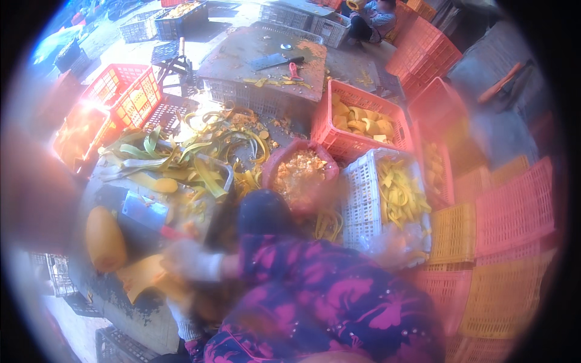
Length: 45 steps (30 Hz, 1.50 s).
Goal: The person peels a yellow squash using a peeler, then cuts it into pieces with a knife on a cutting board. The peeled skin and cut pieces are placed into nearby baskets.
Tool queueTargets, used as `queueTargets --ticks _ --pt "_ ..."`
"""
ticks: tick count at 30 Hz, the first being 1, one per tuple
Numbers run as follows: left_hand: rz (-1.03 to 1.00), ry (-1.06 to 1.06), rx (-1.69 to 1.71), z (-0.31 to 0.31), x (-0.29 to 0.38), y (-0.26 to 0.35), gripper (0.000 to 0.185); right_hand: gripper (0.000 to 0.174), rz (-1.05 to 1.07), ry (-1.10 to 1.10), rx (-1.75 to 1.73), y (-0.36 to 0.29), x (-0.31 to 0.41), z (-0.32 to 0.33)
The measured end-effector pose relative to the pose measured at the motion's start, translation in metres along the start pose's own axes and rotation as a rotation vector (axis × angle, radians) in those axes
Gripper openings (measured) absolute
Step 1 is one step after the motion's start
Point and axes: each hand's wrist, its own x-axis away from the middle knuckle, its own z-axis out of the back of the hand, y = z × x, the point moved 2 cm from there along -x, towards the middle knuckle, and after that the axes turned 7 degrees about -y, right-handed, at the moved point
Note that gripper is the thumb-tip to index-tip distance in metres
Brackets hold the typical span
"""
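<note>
A hollow-looking piece of orange squash (147, 274) is held low over the near edge of the worn work surface (136, 313). My left hand (180, 313), in a pale knitted glove, grips it from below, with its fingers mostly hidden. Motion blurs my right hand (190, 261), also gloved, against the upper side of the piece; whether it holds a tool is unclear. Just beyond lies a cleaver (145, 209) with a pinkish-red handle (174, 233). A whole peeled squash (105, 239) rests at the left. Long green and yellow peels (172, 154) are heaped behind the cleaver.
A red mesh sack (299, 174) holds orange pulp. Near it are a white crate (361, 199) of yellow peels and a red crate (363, 145) of squash pieces. Stacked crates (513, 218) line the right. Another knife (277, 61) lies on a far table; a person (374, 20) sits behind.
</note>
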Motion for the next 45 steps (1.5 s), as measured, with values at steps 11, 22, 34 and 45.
queueTargets --ticks 11,22,34,45 --pt "0.020 -0.062 0.196 0.004 0.027 0.032 0.067 0.023 0.116 0.071 -0.903 -0.040 -0.002 0.052" --pt "-0.025 -0.240 1.175 0.008 0.050 0.060 0.092 0.028 -0.114 -0.018 -0.844 -0.017 -0.009 0.071" --pt "-0.004 -0.078 0.794 0.002 0.044 0.067 0.094 0.028 0.192 0.055 0.079 -0.060 0.004 0.041" --pt "0.063 -0.078 0.848 0.003 0.053 0.069 0.088 0.025 0.102 0.011 -0.233 -0.037 0.004 0.048"
